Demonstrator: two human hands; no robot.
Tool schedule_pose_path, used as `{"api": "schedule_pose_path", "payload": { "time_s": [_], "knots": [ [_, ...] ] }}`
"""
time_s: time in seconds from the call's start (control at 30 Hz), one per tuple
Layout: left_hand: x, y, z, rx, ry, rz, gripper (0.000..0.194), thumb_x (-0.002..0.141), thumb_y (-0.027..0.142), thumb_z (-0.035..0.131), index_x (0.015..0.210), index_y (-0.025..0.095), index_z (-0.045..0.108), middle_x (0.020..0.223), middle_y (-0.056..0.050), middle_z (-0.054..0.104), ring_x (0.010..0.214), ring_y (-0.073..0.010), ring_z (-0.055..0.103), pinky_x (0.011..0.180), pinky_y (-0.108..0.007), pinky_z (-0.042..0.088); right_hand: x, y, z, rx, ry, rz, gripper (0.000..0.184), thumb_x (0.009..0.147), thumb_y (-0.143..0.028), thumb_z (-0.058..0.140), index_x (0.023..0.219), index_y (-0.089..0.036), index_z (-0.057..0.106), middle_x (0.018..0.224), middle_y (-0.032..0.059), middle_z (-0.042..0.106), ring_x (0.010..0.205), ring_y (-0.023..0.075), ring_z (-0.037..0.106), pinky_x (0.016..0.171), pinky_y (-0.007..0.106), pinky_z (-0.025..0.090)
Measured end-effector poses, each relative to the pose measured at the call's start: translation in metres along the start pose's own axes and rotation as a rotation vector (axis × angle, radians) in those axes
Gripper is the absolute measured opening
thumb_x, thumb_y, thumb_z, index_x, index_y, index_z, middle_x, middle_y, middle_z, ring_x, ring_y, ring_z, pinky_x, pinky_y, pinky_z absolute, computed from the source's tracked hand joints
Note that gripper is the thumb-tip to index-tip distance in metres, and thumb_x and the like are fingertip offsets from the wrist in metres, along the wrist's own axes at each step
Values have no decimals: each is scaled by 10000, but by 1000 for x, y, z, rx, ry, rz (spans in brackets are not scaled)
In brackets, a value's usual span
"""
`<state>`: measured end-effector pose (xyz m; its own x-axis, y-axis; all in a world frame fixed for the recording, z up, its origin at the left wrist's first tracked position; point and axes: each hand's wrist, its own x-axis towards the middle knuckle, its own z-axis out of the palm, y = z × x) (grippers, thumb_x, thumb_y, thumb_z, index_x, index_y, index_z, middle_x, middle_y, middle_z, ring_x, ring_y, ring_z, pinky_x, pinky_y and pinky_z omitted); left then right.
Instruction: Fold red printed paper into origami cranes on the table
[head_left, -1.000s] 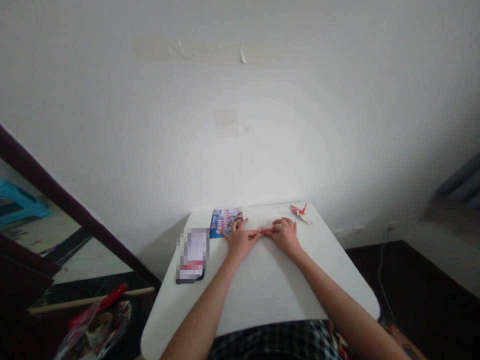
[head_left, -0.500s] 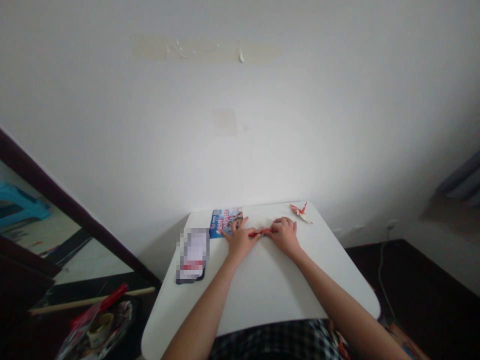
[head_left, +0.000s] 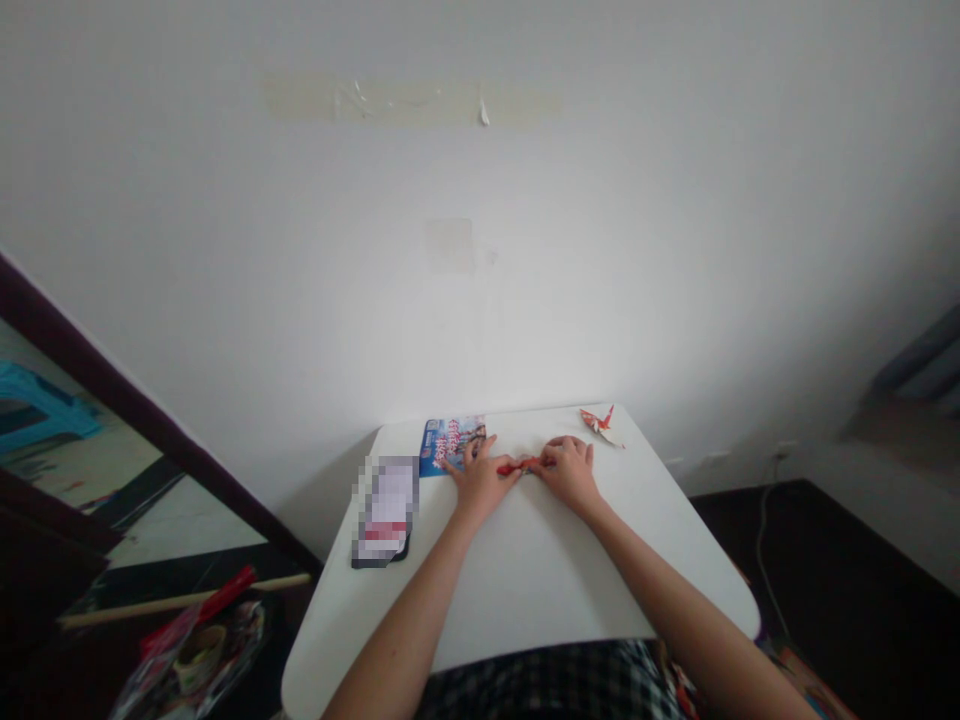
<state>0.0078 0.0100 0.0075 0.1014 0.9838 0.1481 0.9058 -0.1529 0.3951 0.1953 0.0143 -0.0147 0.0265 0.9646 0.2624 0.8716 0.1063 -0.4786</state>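
Both my hands grip a small piece of folded red paper point(head_left: 529, 464) over the middle of the white table point(head_left: 536, 570). My left hand point(head_left: 480, 482) pinches its left end between thumb and forefinger, the other fingers spread toward a printed blue flyer point(head_left: 431, 458). On the right end, my right hand point(head_left: 571, 474) is closed with its fingers curled. Fingertips hide part of the paper, so its exact shape is unclear. A folded red-and-white paper crane point(head_left: 601, 425) lies near the table's far right corner, beyond my right hand.
A blurred-out phone point(head_left: 384, 515) lies at the table's left. Behind the table rises a white wall point(head_left: 300, 300). On the floor at left stands a bin point(head_left: 225, 655) with a bag in it, near a mirror point(head_left: 150, 470). A cable point(head_left: 763, 540) runs down at right.
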Motion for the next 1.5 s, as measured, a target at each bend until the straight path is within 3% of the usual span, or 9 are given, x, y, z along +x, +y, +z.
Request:
{"api": "schedule_pose_path", "payload": {
  "time_s": [0.27,0.53,0.77,1.5],
  "knots": [
    [-1,1,-1,34,-29,-2,204,866,530,672,1015,442,781,1611,46,433,1511,-393,253,1101,-856,97,-1,1,1,8,14,5,231,855,-474,735,817,-246,739,1230,70,619,1259,320,432,1162,644,153],
    [0,0,4,8,27,2,237,927,529,588,946,406,790,1588,45,470,1498,-376,275,1082,-879,55,-1,3,1,25,34,-7,270,883,-490,700,795,-240,751,1210,78,640,1253,317,450,1166,618,164],
    [2,0,6,5,26,3,161,873,505,681,970,424,780,1582,44,474,1502,-375,262,1074,-882,52,-2,2,-1,20,39,-6,256,852,-505,738,809,-255,768,1207,68,647,1251,314,462,1169,602,179],
    [4,-2,3,31,-14,44,199,880,523,666,1002,410,776,1569,36,494,1510,-391,238,1102,-855,80,-5,0,-3,42,33,14,244,843,-493,741,808,-253,768,1209,76,636,1255,311,456,1180,564,168]
  ]
}}
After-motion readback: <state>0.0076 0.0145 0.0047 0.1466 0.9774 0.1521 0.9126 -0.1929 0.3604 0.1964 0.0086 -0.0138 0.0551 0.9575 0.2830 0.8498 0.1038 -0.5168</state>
